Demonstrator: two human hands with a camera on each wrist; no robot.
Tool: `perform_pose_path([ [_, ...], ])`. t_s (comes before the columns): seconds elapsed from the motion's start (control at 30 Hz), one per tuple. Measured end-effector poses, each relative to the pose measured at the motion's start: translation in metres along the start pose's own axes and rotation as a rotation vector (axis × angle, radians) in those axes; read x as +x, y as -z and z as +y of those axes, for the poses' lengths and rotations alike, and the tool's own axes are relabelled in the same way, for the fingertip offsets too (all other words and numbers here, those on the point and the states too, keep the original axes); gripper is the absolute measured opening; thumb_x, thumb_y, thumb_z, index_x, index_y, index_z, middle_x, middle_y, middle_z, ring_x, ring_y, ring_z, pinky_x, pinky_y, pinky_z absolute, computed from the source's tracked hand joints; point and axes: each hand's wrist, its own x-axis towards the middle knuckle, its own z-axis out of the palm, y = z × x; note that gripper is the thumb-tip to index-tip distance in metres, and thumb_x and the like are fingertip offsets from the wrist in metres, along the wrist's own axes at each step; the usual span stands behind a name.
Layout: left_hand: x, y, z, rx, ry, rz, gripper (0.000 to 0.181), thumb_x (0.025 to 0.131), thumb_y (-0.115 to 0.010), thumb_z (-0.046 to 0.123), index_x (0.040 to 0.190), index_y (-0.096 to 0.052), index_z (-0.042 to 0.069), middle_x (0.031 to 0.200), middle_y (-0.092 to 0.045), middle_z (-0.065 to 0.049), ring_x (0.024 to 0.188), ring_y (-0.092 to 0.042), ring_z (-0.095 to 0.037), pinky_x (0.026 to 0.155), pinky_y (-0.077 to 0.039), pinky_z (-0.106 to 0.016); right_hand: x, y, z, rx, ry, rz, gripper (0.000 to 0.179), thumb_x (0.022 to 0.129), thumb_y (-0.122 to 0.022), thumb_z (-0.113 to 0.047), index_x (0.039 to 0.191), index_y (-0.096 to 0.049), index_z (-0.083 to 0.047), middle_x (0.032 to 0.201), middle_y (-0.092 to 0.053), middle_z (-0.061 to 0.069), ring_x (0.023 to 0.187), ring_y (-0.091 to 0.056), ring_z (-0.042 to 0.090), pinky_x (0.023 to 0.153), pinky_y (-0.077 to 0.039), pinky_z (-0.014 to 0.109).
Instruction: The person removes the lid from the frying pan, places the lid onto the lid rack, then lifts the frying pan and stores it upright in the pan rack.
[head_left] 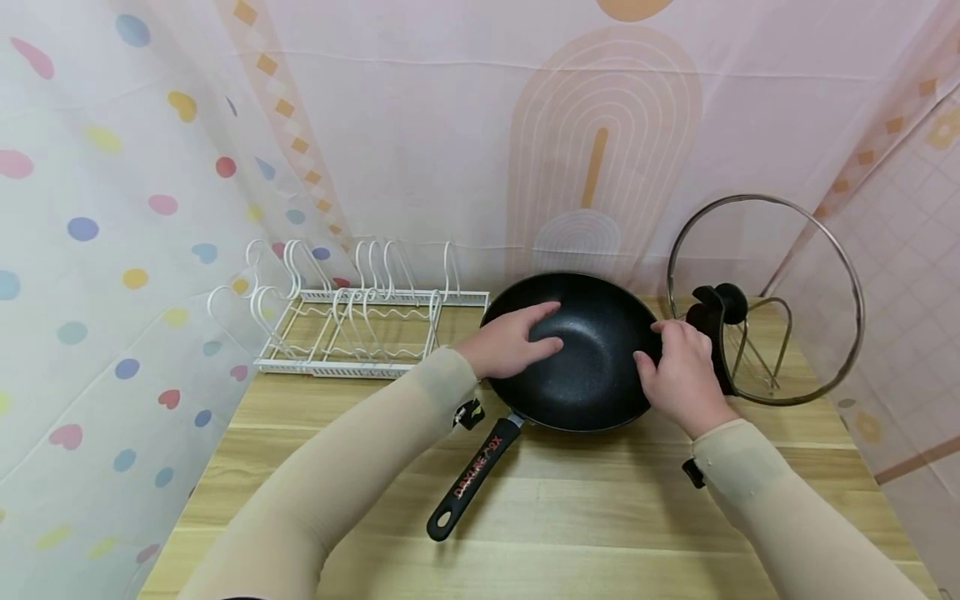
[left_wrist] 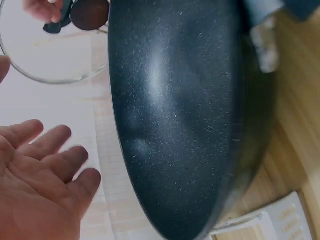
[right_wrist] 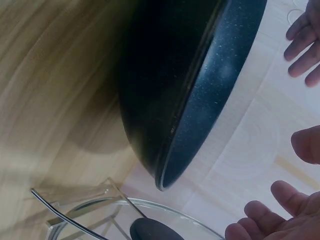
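Observation:
A black wok [head_left: 581, 367] rests on the table, its handle [head_left: 474, 482] toward the front left. Over the wok's left side hovers my left hand [head_left: 510, 343], fingers spread and holding nothing; the left wrist view shows its palm [left_wrist: 40, 185] apart from the pan. My right hand [head_left: 684, 379] is by the wok's right rim, loosely bent. In the right wrist view its fingers [right_wrist: 260, 217] hold nothing and look clear of the rim. Right of that hand, a glass lid [head_left: 859, 321] with a metal rim and black knob [head_left: 731, 302] stands upright.
A white wire rack [head_left: 360, 370] with several upright loops sits at the back left. A metal stand [head_left: 787, 325] is at the lid, back right. Patterned curtains [head_left: 420, 125] hang close behind and beside the wooden table [head_left: 585, 525].

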Motion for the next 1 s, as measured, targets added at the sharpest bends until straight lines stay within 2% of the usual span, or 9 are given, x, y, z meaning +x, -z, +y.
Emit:
perform_pose_path([
  [0.3,-0.038,-0.004,0.003,0.142,-0.021,-0.082,0.074,0.104,-0.059,0.046,0.166,-0.032,0.016,0.175,-0.028,-0.005,0.163,-0.022,-0.031,0.131,-0.024,-0.045,0.004,-0.008,0.011,-0.019,-0.033,-0.107,0.056,0.106,-0.057,-0.018,0.147,-0.040,0.015,0.157,-0.033,0.039,0.150,-0.022,0.057,0.123,-0.020,0.066],
  [0.47,-0.055,-0.009,0.005,0.228,-0.013,-0.093,0.074,0.103,-0.059,0.050,0.165,-0.035,0.017,0.176,-0.025,-0.007,0.162,-0.024,-0.033,0.129,-0.028,-0.049,0.003,-0.014,0.016,-0.043,-0.041,-0.122,0.058,0.105,-0.057,-0.019,0.148,-0.039,0.016,0.159,-0.030,0.040,0.149,-0.022,0.057,0.123,-0.019,0.066],
  [0.67,-0.075,-0.017,0.007,0.272,0.006,-0.102,0.076,0.102,-0.062,0.051,0.164,-0.038,0.015,0.175,-0.026,-0.008,0.161,-0.026,-0.033,0.128,-0.030,-0.050,0.004,-0.019,0.022,-0.070,-0.078,-0.139,0.060,0.106,-0.056,-0.021,0.150,-0.038,0.015,0.162,-0.025,0.040,0.152,-0.019,0.057,0.124,-0.019,0.069],
  [1.0,-0.097,-0.029,0.007,0.357,0.044,-0.108,0.077,0.100,-0.066,0.051,0.164,-0.039,0.017,0.174,-0.028,-0.009,0.160,-0.029,-0.035,0.128,-0.030,-0.050,0.008,-0.025,0.034,-0.080,-0.126,-0.190,0.069,0.106,-0.054,-0.023,0.158,-0.026,0.013,0.166,-0.017,0.039,0.154,-0.013,0.058,0.123,-0.018,0.072],
])
